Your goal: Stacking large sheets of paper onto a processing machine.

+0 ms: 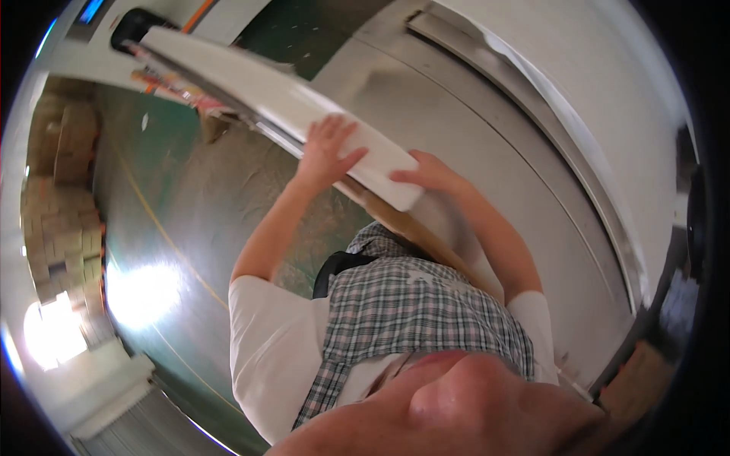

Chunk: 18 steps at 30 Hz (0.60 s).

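A long white piece, flat and panel-like with a rounded near end (pixel 380 156), lies slantwise from the upper left toward my waist. Whether it is one board or a stack of sheets I cannot tell. My left hand (pixel 328 154) rests on its top face, fingers spread and thumb apart. At the near right edge, my right hand (pixel 435 173) touches it with the thumb stretched over the top; its other fingers are partly blurred. Both hands are open. Beneath the white piece runs a narrow metal-edged ledge (pixel 285 138), with a brownish edge continuing toward my apron.
A wide grey machine bed (pixel 487 152) with a long rail (pixel 532 114) spreads to the right, beside a large white housing (pixel 601 99). Stacked cardboard boxes (pixel 65 228) stand at the far left, on a green floor (pixel 160 175) with yellow lines. A black roller end (pixel 137 29) sits upper left.
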Each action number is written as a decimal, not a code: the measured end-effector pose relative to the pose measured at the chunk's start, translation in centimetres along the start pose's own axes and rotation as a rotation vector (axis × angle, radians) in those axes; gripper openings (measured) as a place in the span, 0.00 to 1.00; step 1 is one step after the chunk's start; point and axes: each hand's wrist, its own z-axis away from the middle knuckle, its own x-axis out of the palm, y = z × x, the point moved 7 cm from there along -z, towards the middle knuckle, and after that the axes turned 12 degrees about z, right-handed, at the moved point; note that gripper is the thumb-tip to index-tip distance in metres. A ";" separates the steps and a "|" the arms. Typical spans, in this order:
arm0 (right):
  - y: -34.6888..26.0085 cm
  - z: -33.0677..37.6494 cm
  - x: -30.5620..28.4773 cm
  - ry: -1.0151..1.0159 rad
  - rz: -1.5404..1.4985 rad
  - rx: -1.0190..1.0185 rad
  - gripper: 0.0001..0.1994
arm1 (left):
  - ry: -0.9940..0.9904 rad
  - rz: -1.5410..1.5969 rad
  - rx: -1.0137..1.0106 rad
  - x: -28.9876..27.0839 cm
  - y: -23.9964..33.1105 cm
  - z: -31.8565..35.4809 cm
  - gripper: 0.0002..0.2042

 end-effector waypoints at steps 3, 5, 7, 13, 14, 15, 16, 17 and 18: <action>-1.6 -0.3 -0.6 0.063 -0.156 -0.139 0.31 | -0.014 -0.055 0.100 0.1 2.3 -1.3 0.23; 1.4 0.5 -2.1 0.232 -0.189 -0.209 0.25 | -0.184 0.023 0.278 2.8 4.3 -1.6 0.22; 6.6 3.0 -6.1 0.587 0.051 -0.081 0.16 | -0.246 0.087 0.306 3.8 5.9 -3.0 0.21; 19.2 14.0 -11.7 1.100 0.428 0.249 0.06 | -0.162 0.518 0.119 8.1 3.1 -15.6 0.13; 19.5 14.1 -11.3 1.099 0.426 0.252 0.06 | -0.125 0.525 0.047 9.4 1.6 -18.3 0.13; 19.3 14.4 -11.1 1.133 0.478 0.243 0.05 | -0.070 0.615 -0.029 10.3 0.6 -21.3 0.13; 19.3 14.7 -11.0 1.166 0.532 0.236 0.04 | -0.016 0.706 -0.106 11.2 -0.2 -24.5 0.13; 19.4 14.9 -11.0 1.162 0.532 0.245 0.04 | 0.061 0.687 -0.132 11.7 -1.2 -27.5 0.13; 19.1 14.7 -11.1 1.146 0.518 0.252 0.04 | 0.138 0.659 -0.157 11.7 -2.6 -30.4 0.13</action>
